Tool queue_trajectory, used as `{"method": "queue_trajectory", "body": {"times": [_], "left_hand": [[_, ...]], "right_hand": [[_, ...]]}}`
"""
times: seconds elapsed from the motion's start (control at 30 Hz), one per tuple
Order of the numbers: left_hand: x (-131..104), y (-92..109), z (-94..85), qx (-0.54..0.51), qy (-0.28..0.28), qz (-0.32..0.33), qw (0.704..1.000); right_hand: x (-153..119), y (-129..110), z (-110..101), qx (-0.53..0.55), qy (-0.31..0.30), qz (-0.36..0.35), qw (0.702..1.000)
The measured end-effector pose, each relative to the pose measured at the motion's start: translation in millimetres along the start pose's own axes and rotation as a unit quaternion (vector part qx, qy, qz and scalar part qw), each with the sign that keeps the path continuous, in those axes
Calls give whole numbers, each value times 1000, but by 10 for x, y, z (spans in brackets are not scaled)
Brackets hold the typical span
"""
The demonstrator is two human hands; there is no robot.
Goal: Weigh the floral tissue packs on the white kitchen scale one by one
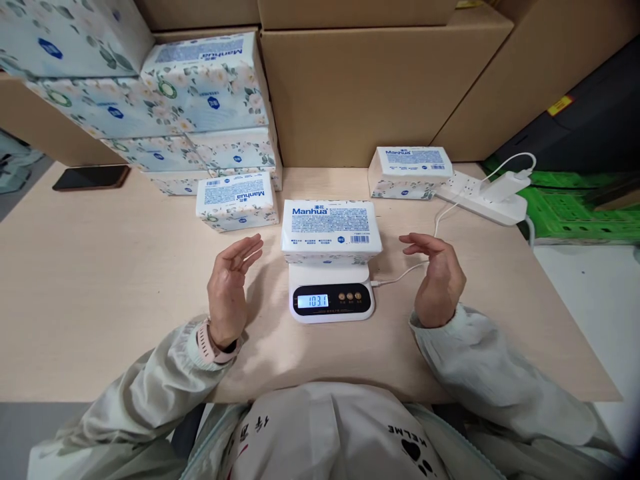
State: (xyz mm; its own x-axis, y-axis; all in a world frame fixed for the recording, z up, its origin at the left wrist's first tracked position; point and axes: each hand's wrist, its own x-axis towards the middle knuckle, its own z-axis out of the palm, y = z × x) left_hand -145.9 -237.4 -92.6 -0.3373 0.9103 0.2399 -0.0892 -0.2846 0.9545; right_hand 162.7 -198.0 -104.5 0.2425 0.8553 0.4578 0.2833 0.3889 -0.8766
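Note:
A white and blue pack of tissues [331, 230] lies flat across a small white digital scale [330, 273], whose lit display reads 103.1 or close to it. To the left of the pack, my left hand [230, 287] is raised with its fingers stretched out, touching nothing. My right hand [439, 280] mirrors it on the other side, fingers extended and apart from the pack. A second tissue pack [238, 200] rests on the table just beyond my left hand. Beyond my right hand sits another tissue pack [410, 172].
Stacked tissue packs [210, 100] rise at the back left, near a dark phone [91, 177]. Large cardboard boxes [350, 100] stand behind the table. A white power strip [493, 198] lies at the right, and a thin cable [400, 275] runs to the scale.

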Motion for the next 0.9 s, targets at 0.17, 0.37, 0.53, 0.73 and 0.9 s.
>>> {"method": "queue_trajectory", "body": {"times": [0.17,0.37,0.53,0.73,0.9], "left_hand": [[1,-3,10,4,7,-4,1000],[-2,-22,-2,-10,0,2,1000],[17,-62,-39,-2,-9,24,1000],[-3,-67,-44,4,-23,22,999],[-18,-52,-32,-3,-26,19,999]], "right_hand": [[-6,-43,1,-12,-5,15,1000],[-13,-46,6,-1,-8,-4,1000],[-8,25,-9,2,-21,-51,998],[-22,53,-24,-10,-33,-61,998],[-28,62,-28,-10,-42,-65,997]]}}
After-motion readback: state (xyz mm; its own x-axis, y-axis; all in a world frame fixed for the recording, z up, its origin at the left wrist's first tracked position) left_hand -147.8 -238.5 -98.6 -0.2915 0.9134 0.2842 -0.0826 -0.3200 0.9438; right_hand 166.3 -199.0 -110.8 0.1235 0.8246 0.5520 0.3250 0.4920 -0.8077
